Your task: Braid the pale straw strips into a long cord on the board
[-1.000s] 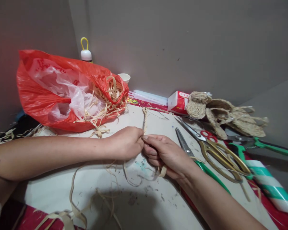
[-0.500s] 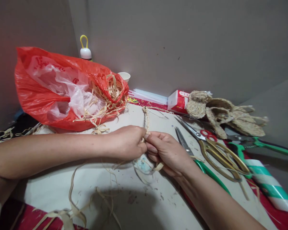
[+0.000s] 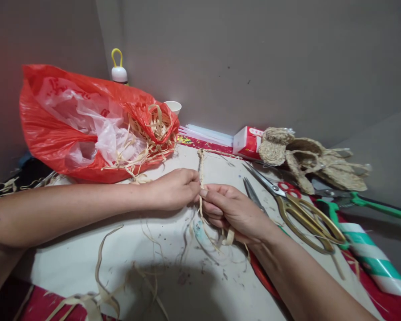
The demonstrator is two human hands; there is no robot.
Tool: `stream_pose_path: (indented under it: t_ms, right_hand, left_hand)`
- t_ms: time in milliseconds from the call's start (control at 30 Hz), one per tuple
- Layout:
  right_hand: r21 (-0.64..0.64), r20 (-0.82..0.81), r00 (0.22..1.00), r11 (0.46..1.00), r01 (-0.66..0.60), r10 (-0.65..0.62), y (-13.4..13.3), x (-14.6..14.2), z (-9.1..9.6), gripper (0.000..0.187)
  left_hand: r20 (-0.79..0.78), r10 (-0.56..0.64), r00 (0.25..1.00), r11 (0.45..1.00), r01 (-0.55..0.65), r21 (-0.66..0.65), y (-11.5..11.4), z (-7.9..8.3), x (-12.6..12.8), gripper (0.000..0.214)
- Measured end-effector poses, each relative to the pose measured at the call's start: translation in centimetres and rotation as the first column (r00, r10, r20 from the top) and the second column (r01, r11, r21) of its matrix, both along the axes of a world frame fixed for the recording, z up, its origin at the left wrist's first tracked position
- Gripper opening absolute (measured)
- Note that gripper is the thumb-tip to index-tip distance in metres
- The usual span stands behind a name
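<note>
My left hand [image 3: 175, 189] and right hand [image 3: 235, 211] each close a grip on the straw cord [image 3: 201, 167], which stretches away across the desk [image 3: 173, 276]; loose strands [image 3: 214, 236] hang below. Mid-plait, I judge; the next crossing wants steady tension.

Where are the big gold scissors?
In the head view the gold scissors lie on the table's right side, just right of the right hand, in front of the woven straw sandals.
</note>
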State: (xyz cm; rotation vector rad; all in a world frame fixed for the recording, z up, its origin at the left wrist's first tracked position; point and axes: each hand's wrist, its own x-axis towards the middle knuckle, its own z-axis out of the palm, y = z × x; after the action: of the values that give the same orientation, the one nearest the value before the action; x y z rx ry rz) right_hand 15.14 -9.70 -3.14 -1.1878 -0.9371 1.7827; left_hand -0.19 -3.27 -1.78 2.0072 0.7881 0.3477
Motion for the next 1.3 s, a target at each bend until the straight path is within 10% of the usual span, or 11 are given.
stream_pose_path:
  t_ms: [167,533,867,1300]
  right_hand:
    - [0.007,0.023,0.998,0.998,-0.061,0.061,0.0,0.3,0.2,0.03]
    - [0.063,0.199,0.965,0.981,-0.185,0.17,-0.1,1.1,0.1,0.03]
    - [0.125,0.5,0.852,0.961,-0.249,0.155,-0.1,1.2,0.4,0.03]
    - [0.081,0.641,0.765,0.985,-0.155,0.068,-0.9,0.5,1.6,0.027]
  left_hand:
    - [-0.047,-0.085,0.995,0.985,0.091,0.145,0.5,0.8,-0.3,0.02]
    - [0.105,-0.096,0.99,0.825,0.138,-0.548,1.5,0.0,-0.3,0.02]
    - [0.055,-0.036,0.998,0.955,0.051,-0.291,1.0,-1.1,0.1,0.022]
    - [0.032,-0.076,0.997,0.973,0.081,-0.218,0.8,-1.1,0.0,0.022]
